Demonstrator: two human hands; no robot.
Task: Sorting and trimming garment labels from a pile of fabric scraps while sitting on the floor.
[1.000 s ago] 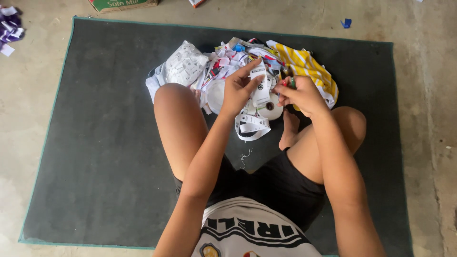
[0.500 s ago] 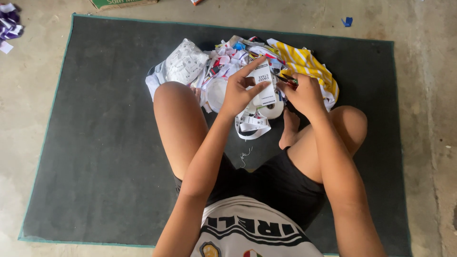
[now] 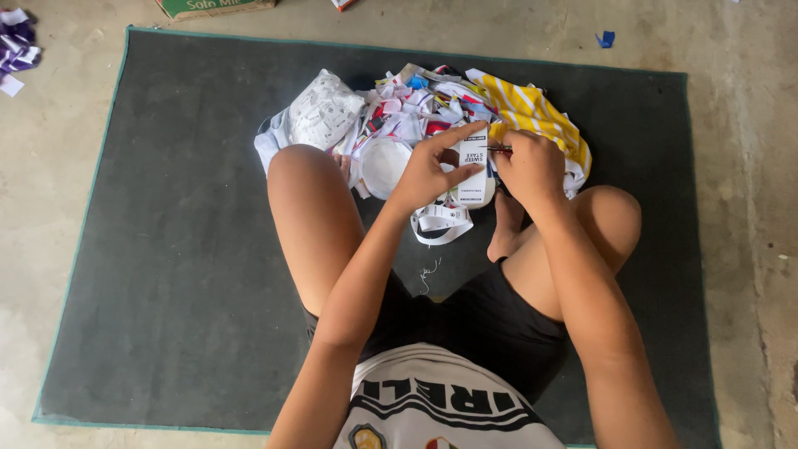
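Label (image 3: 472, 170), white strip with dark print: upright between both hands above the crossed legs. Left hand (image 3: 432, 170) pinches its edge, forefinger out. Right hand (image 3: 530, 165) fingers pressed together on a small tool, touching label. Behind: scrap pile (image 3: 407, 112), striped cloth (image 3: 532, 112), on dark mat (image 3: 166, 208).

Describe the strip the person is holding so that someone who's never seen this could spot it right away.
Start at the dark mat, then go to the heap of scraps at its far middle. Just in front of the heap, the left hand and right hand hold a white strip upright between them. Unlike the crumpled scraps, it is flat, long and printed in black.
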